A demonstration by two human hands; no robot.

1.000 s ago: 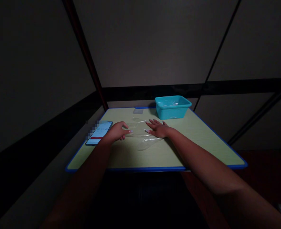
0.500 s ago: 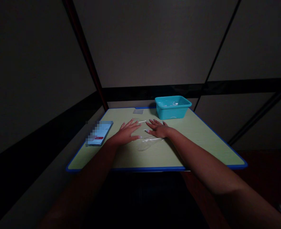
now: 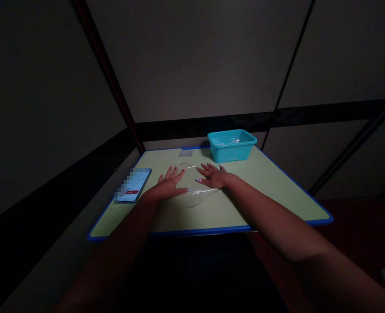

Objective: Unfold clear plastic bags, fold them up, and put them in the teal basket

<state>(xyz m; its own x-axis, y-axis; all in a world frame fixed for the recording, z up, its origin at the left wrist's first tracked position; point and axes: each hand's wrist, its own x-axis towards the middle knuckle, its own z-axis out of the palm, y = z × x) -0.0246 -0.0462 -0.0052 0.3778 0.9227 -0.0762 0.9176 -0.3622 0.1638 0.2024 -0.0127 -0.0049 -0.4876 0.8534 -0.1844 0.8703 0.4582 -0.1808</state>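
Observation:
A clear plastic bag or sheet [image 3: 197,198] lies flat on the table [image 3: 260,195], creased and shiny in places. My left hand [image 3: 168,188] rests at its left side with the fingers spread, the thumb stretched over the plastic. On the right part of the plastic lies my right hand [image 3: 213,177], palm down and fingers apart. Neither hand grips anything. Parts of the plastic are hidden under both hands.
A phone [image 3: 135,184] with a lit screen lies at the table's left edge. At the back right stands a turquoise basket [image 3: 232,152] with something clear inside. A small greyish flat piece [image 3: 185,153] lies near the back edge. Walls rise behind and left.
My left hand has slid slightly left, away from my right hand, uncovering more plastic. My right hand stays spread on the plastic. The whole view has shifted and tilted a little.

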